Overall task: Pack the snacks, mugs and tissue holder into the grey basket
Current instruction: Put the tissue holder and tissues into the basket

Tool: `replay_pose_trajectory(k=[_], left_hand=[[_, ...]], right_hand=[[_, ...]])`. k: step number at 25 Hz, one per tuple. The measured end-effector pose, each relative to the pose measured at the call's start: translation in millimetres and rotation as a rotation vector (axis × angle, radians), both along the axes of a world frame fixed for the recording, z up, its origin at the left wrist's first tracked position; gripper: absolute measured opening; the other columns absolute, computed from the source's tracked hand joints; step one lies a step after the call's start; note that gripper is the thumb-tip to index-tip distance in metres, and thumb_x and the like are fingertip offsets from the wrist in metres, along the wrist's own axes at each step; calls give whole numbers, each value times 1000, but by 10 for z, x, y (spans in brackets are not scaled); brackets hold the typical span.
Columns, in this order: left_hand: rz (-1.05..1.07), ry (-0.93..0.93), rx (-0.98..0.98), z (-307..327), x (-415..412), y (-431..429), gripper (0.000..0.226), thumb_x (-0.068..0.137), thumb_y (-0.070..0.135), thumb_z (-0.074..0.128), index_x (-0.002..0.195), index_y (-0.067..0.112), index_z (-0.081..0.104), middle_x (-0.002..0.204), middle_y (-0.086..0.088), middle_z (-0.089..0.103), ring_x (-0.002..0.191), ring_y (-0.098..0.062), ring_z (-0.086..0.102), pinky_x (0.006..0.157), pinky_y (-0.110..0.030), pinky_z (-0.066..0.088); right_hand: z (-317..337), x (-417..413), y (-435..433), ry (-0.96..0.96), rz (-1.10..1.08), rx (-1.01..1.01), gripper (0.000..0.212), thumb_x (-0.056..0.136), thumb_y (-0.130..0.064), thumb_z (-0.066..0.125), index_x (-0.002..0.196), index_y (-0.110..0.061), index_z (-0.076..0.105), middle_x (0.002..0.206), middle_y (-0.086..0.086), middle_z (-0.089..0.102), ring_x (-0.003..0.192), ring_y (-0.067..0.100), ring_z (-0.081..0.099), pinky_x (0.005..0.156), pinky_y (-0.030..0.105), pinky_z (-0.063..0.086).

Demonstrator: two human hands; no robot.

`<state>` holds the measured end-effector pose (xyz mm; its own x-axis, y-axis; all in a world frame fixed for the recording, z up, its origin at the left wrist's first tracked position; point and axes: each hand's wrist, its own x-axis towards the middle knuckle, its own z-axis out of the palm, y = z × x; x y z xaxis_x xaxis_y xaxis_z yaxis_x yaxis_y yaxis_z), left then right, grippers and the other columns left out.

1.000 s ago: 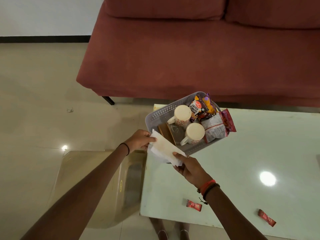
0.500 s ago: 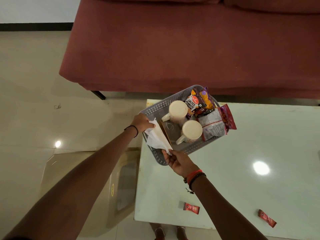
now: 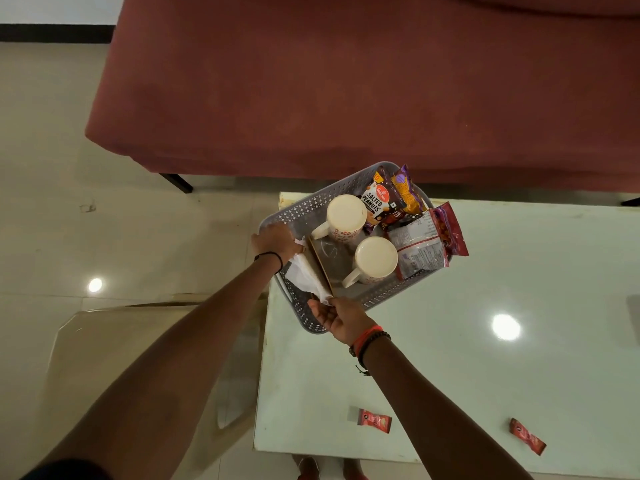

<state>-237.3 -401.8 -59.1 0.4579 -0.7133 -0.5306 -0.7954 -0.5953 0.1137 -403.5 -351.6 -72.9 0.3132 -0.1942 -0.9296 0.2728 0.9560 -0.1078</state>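
Observation:
The grey basket (image 3: 304, 209) stands at the table's far left corner. Inside are two cream mugs (image 3: 346, 216) (image 3: 375, 259), snack packets (image 3: 375, 202) (image 3: 420, 251) along the right side and a brown tissue holder (image 3: 320, 265) on its edge at the left. White tissues (image 3: 306, 275) lie against the holder's left face. My left hand (image 3: 275, 242) grips the tissues' far end at the basket's left rim. My right hand (image 3: 341, 315) pinches their near end at the basket's front rim.
Two small red sachets (image 3: 374, 420) (image 3: 528, 441) lie near the white table's (image 3: 485, 375) front edge. A red sofa (image 3: 346, 81) runs behind the table. A clear plastic stool (image 3: 138, 341) stands on the tiled floor to the left.
Both hands have carried the tissues from in front of the basket into it, turning them upright against the tissue holder. The view has shifted right and closer.

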Motion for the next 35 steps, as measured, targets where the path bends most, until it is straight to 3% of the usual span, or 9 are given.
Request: replay_pose_trajectory(k=[4,10,12,15,18,21,27,32,35], left_hand=[[113,90,-180,5,-45,43,31,83,38,63,94,10,66,98,-9,69,97,-27,62,88,-41,45],[678,229,-621,106,-102,233,23,87,16,49,96,4,66,107,-20,62,98,-34,59,83,-39,47],[941,285,-738,74,-155,350,20,82,1,44,82,-11,59,90,-34,58,83,-41,58,72,-45,47],[1267,570,-827,42,-349,518,27,82,-9,34,58,4,35,61,-10,30,50,-16,35,51,-30,29],[1320,721,-674,-7,-551,628,19,91,6,39,89,-8,52,86,-17,51,79,-24,49,72,-34,43],[1291,700,-593,-50,-634,609,33,94,12,43,121,-5,49,121,-23,56,112,-37,55,97,-44,44],[1205,663,-603,-187,-569,651,30,95,9,42,120,-3,53,123,-20,59,113,-35,56,90,-37,46],[1162,713,-577,-275,-484,674,27,90,2,43,114,-3,56,104,-15,60,93,-24,55,72,-29,46],[1181,702,-562,-310,-463,676,29,86,-9,35,103,-6,58,87,-10,56,83,-21,50,57,-20,40]], right_hand=[[-14,9,-12,56,115,-58,19,98,0,36,113,4,47,81,22,58,73,27,61,47,27,58],[219,-322,-143,98,419,-172,14,93,-7,52,80,-2,53,67,12,59,64,22,66,51,25,59],[404,-484,-362,108,536,-229,14,90,-1,54,77,-4,56,63,10,65,57,17,67,50,24,56],[713,-720,-907,210,626,-419,5,89,-3,57,85,-6,57,74,10,65,66,17,62,55,23,54],[906,-905,-1517,501,639,-721,12,90,-7,58,79,-5,62,73,7,64,67,17,60,67,26,53],[878,-1018,-2036,785,557,-943,14,90,-3,56,97,4,65,73,7,63,62,13,58,74,31,55],[505,-1020,-2378,996,856,-979,32,95,-6,38,118,5,59,122,24,60,115,37,56,99,39,43],[436,-940,-2406,866,1196,-981,33,97,-6,41,125,3,54,130,16,57,121,29,53,101,34,44],[398,-900,-2415,821,1097,-961,30,96,-4,43,116,9,60,121,24,62,108,36,58,84,32,43]])
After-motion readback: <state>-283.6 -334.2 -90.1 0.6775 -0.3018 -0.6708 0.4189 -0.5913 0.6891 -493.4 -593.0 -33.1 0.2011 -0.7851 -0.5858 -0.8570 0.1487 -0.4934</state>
